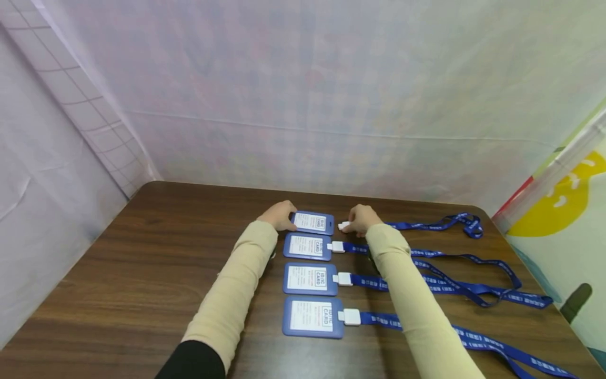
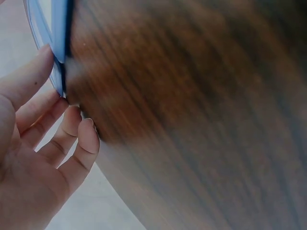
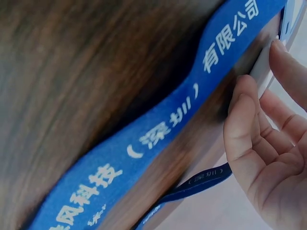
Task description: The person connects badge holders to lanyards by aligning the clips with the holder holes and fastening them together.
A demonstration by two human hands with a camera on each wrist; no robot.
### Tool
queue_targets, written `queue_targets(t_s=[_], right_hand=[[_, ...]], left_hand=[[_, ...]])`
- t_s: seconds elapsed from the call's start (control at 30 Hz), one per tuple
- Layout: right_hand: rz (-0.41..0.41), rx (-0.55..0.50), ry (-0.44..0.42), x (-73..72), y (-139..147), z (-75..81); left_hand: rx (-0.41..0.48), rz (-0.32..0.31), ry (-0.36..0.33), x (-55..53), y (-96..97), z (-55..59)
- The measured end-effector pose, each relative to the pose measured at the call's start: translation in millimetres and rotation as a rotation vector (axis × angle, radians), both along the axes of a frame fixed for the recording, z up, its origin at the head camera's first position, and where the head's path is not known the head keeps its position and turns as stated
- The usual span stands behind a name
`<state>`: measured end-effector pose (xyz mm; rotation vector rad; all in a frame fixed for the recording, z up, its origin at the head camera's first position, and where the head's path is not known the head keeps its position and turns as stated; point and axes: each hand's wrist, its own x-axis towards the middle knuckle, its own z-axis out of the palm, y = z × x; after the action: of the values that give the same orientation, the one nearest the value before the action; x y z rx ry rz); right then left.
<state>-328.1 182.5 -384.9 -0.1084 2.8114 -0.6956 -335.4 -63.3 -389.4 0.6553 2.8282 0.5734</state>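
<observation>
At the far row, my left hand (image 1: 279, 215) holds the left end of a blue badge holder (image 1: 313, 222) with a white ID card in it. The left wrist view shows the thumb and forefinger at the edge of this badge holder (image 2: 58, 33). My right hand (image 1: 363, 218) pinches the white clip (image 1: 344, 226) of a blue lanyard (image 1: 426, 227). A small gap separates clip and holder. In the right wrist view the clip (image 3: 263, 67) is between thumb and fingers, partly hidden, and a nearer lanyard (image 3: 163, 127) crosses the picture.
Three more badge holders lie in a column below: one (image 1: 307, 246), another (image 1: 310, 279) and the nearest (image 1: 312, 317). Each joins a white clip and blue lanyard stretching right, partly under my right forearm. The brown wooden table (image 1: 142, 273) meets a pale curtain (image 1: 303, 116) behind.
</observation>
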Motion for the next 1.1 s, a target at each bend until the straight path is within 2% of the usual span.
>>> queue_targets(t_s=[0.6, 1.1], right_hand=[[0.014, 0.041, 0.082, -1.9, -5.9, -2.7], [-0.007, 0.025, 0.036, -5.5, -13.9, -3.1]], left_hand=[[-0.014, 0.055, -0.017, -2.0, 2.5, -1.4], [-0.056, 0.054, -0.014, 0.6, 3.7, 3.0]])
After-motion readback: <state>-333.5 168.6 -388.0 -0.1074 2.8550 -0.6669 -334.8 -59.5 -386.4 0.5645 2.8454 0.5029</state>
